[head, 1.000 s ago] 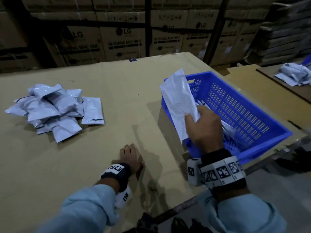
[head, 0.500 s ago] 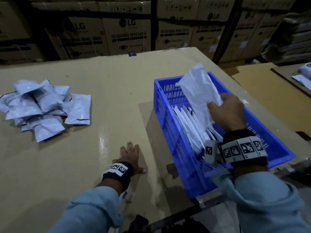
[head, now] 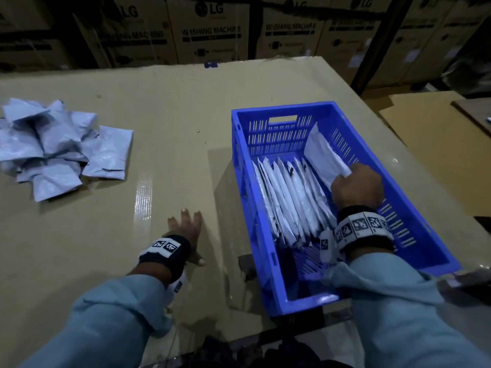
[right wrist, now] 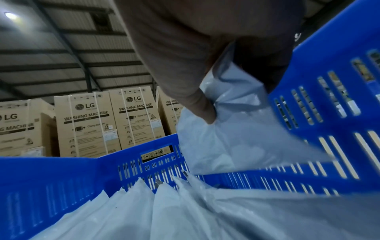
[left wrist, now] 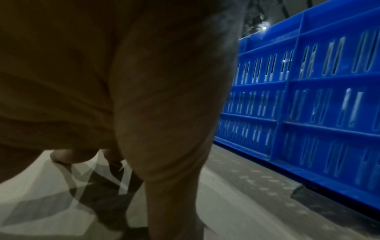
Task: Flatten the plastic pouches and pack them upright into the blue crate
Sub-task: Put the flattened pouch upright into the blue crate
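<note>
Stacked cardboard boxes (head: 210, 30) printed "LG WASHING MACHINE" lined the dim back of the room, behind a wide worktop (head: 164, 107) covered in brown cardboard. On its right part stood the blue crate (head: 267, 243), with slotted walls and a handle cut-out in its far end. Inside it a row of flattened white pouches (head: 289, 197) stood on edge, leaning against one another along the middle of the crate.

The right hand (head: 357, 185) was inside the crate, near its right wall. Its fingers (right wrist: 202, 107) were curled round the near end of one more pouch (head: 322, 155), pinching the crumpled plastic, and that pouch slanted up toward the far right corner, beside the standing row.

The left hand (head: 186, 229) lay palm-down on the worktop just left of the crate, fingers spread and straight, holding nothing. From the left wrist view the crate's outer wall (left wrist: 308, 100) showed close beside the hand.

Well apart, at the worktop's left edge, a loose pile of crumpled pouches (head: 53, 150) lay in a heap. Both wrists wore black bands with printed square markers, and both arms had light blue sleeves (head: 111, 322).
</note>
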Tool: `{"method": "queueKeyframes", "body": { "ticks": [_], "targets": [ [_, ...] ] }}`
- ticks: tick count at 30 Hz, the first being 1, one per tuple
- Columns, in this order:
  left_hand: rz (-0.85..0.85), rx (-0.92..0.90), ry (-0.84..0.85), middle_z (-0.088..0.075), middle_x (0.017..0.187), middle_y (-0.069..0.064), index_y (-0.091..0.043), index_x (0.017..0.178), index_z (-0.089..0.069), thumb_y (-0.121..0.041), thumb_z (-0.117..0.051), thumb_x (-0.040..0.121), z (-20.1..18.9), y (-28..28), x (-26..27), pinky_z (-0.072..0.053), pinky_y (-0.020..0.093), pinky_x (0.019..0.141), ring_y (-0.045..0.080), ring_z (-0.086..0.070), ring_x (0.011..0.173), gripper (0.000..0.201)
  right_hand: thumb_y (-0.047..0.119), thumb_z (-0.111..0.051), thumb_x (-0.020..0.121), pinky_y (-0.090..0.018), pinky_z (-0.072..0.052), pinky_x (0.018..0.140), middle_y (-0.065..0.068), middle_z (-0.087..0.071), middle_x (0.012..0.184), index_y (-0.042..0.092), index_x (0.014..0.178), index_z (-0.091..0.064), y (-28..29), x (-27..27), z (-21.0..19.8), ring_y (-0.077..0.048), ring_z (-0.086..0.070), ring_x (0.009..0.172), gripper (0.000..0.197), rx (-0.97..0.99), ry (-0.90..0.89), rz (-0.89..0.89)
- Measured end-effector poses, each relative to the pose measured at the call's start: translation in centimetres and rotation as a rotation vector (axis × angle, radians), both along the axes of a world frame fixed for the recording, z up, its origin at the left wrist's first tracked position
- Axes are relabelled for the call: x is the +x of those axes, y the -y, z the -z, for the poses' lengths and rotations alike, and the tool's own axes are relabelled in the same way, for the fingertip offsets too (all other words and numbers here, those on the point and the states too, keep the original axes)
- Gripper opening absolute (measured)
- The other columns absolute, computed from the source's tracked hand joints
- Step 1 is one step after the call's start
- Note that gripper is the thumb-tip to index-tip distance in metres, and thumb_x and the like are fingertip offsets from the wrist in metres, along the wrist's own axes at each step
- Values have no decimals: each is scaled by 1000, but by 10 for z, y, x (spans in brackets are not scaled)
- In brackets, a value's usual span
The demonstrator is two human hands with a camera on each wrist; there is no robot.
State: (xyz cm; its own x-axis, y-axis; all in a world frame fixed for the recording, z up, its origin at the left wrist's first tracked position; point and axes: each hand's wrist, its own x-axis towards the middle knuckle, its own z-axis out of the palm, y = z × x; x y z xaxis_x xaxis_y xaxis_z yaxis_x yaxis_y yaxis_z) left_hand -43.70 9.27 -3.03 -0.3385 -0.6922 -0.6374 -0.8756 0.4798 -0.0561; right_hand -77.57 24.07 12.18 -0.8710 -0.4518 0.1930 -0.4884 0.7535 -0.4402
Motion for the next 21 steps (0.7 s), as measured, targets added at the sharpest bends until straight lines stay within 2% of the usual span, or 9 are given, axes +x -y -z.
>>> {"method": "queueKeyframes", "body": {
  "ticks": [3,5,9,11,12,14,15,18,21],
  "targets": [
    [-1,6,3,23,165,21,-18,157,23,-56,-92,63,-1,2,0,-22,66,118,60,6,148,154,11,-64,85,-50,-57,76,-20,-68,99,5,90,-66,5,-8,2,-44,-65,95,8,89,-18,31],
    [-15,22,-38,25,165,18,-21,158,23,-54,-92,64,-1,1,3,-22,66,119,58,9,149,153,11,-65,87,-52,-56,83,-23,-69,108,4,100,-68,8,-10,6,-44,-65,103,14,259,22,46],
    [-44,43,-95,25,167,12,-26,159,23,-51,-92,67,-7,-2,12,-20,63,121,52,13,151,149,19,-59,86,-54,-49,100,-21,-61,133,7,126,-63,12,-14,27,-43,-59,121,42,582,200,-99],
    [-45,47,-109,24,167,11,-27,159,21,-51,-92,66,-10,-4,11,-20,62,121,51,12,151,148,25,-58,81,-55,-49,102,-18,-55,141,12,140,-53,15,-19,28,-42,-55,126,60,697,247,-247],
    [-43,44,-109,24,167,11,-28,159,21,-51,-92,66,-10,-3,10,-21,62,121,51,11,151,148,26,-59,83,-52,-50,101,-18,-53,144,11,142,-51,17,-22,29,-41,-55,127,62,726,267,-285],
    [-40,33,-106,24,167,11,-28,159,22,-52,-92,66,-9,-2,11,-21,62,121,52,11,151,149,24,-58,94,-44,-50,99,-19,-53,145,5,141,-54,20,-24,33,-37,-56,128,51,764,288,-314],
    [-38,25,-107,24,167,11,-28,159,22,-53,-92,66,-7,-1,11,-20,62,121,52,11,151,149,26,-54,99,-43,-49,102,-18,-52,147,5,141,-55,21,-24,35,-36,-55,130,47,770,293,-329],
    [-28,1,-117,23,167,11,-28,159,21,-58,-90,64,-2,-1,16,-19,62,122,49,13,152,150,46,-41,106,-43,-41,113,-16,-44,156,5,148,-48,23,-25,46,-34,-47,139,59,775,350,-330],
    [-28,6,-130,23,167,11,-27,160,20,-58,-89,65,-4,-2,18,-17,59,123,50,13,152,148,33,-36,109,-42,-43,111,-19,-46,153,1,145,-50,24,-26,48,-35,-50,136,51,756,315,-322]
  ]
}}
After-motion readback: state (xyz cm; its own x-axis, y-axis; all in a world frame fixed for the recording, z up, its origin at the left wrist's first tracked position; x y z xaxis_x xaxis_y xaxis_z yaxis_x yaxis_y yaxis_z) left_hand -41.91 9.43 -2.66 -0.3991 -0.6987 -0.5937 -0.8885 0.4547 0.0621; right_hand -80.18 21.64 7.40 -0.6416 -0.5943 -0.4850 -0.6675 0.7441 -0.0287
